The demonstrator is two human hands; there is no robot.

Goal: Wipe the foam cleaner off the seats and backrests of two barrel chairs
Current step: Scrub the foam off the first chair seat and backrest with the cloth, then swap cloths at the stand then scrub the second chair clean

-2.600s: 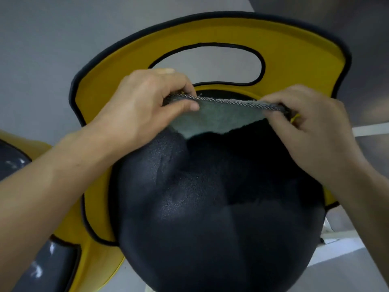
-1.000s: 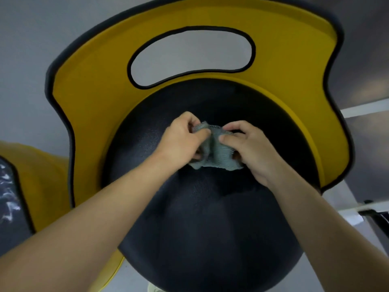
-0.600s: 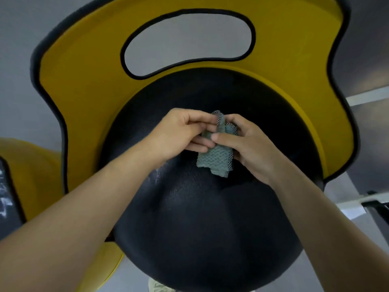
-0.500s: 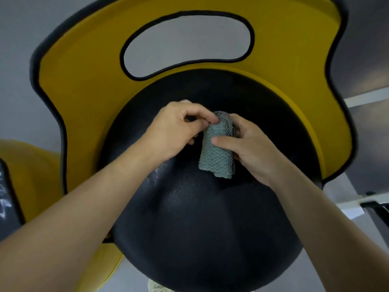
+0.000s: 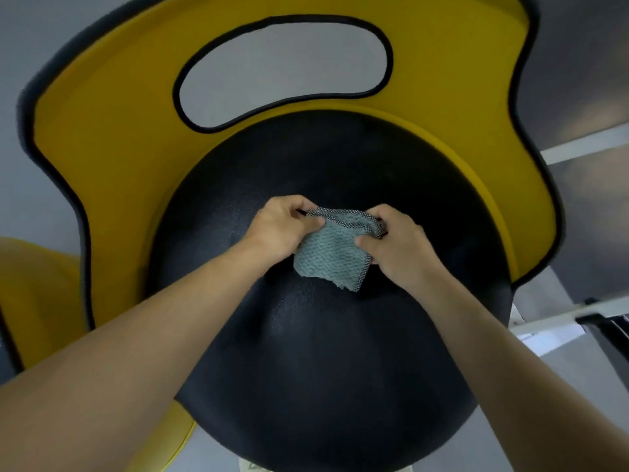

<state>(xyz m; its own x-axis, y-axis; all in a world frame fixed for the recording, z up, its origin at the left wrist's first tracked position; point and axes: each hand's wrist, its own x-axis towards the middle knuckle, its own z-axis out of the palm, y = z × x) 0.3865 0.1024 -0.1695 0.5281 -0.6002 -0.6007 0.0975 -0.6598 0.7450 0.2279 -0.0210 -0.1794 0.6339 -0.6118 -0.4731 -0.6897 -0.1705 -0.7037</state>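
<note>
A barrel chair fills the view: a round black seat [image 5: 333,352] inside a curved yellow backrest [image 5: 112,158] with black piping and an oval cut-out. A folded grey-green mesh cloth [image 5: 332,255] hangs just above the middle of the seat. My left hand [image 5: 282,228] pinches its upper left corner, and my right hand [image 5: 396,241] grips its right edge. No foam shows on this seat. The yellow side of a second chair [image 5: 34,294] shows at the left edge; its seat is out of view.
Grey floor lies around the chairs. A white frame or ledge [image 5: 585,146] runs along the right side, with a dark object [image 5: 609,330] at the lower right edge. A pale item [image 5: 252,466] peeks out below the seat.
The cloth, a narrow fold half a second ago, now hangs wider between my two hands, which have drawn apart. Earlier I held it stretched wide at the backrest.
</note>
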